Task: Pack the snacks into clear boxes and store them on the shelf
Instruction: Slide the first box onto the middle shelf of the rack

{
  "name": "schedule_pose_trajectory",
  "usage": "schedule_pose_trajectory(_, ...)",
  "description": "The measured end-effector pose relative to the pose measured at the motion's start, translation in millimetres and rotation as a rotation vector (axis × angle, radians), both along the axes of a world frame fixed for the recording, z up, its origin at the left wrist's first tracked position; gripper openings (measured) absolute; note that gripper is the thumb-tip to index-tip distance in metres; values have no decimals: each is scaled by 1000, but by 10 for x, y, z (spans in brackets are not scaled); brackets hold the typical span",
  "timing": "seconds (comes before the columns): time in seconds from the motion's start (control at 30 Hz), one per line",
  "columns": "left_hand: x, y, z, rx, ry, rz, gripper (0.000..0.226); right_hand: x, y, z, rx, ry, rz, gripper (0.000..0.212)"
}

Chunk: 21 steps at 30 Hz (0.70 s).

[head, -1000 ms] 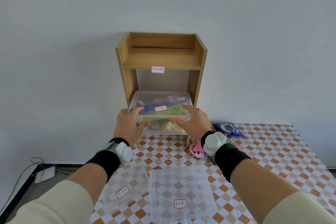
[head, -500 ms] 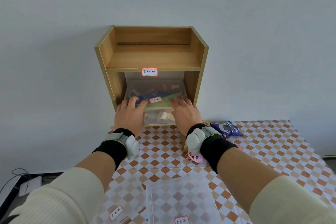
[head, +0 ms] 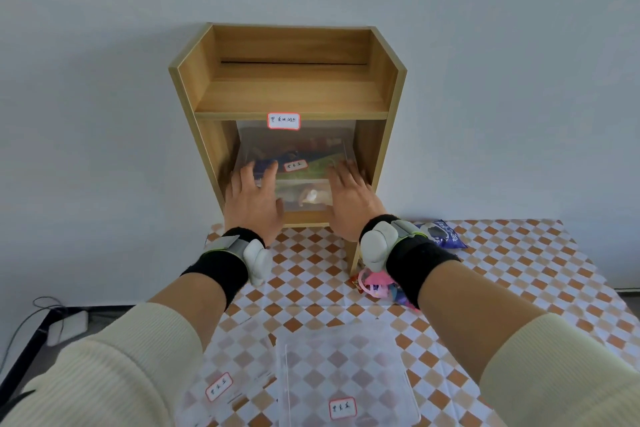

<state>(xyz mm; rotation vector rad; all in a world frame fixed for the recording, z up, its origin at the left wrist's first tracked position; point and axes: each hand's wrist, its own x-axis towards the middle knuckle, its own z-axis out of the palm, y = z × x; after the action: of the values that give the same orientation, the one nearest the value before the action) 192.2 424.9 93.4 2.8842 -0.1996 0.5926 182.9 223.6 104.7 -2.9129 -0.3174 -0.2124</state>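
A clear lidded box [head: 294, 152] filled with colourful snacks sits inside the lower compartment of the wooden shelf [head: 207, 149]. It carries a small red-edged label on its lid. My left hand [head: 252, 201] presses on the box's front left corner, fingers lying over the lid. My right hand [head: 351, 201] does the same on the front right corner. The upper compartment of the shelf holds nothing, and a label is stuck on its front edge.
The shelf stands at the back of a checkered table [head: 519, 270] against a white wall. A blue snack bag [head: 441, 234] and pink snack packets [head: 375, 284] lie right of the shelf. Two labelled clear boxes [head: 346, 367] sit near me. A cable and adapter [head: 67, 326] lie on the floor.
Both hands have pushed the snack box from in front of the shelf deep into its lower compartment. My head has moved closer.
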Motion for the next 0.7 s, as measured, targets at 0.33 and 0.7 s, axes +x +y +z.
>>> schedule_pose_trajectory(0.33, -1408, 1, -1224, 81, 496, 58, 59, -1294, -279, -1107, 30, 193, -99, 88)
schedule_pose_trajectory(0.7, -2262, -26, -1695, -36, 876, 72, 74, -2284, -640, -1840, 358, 811, -329, 100)
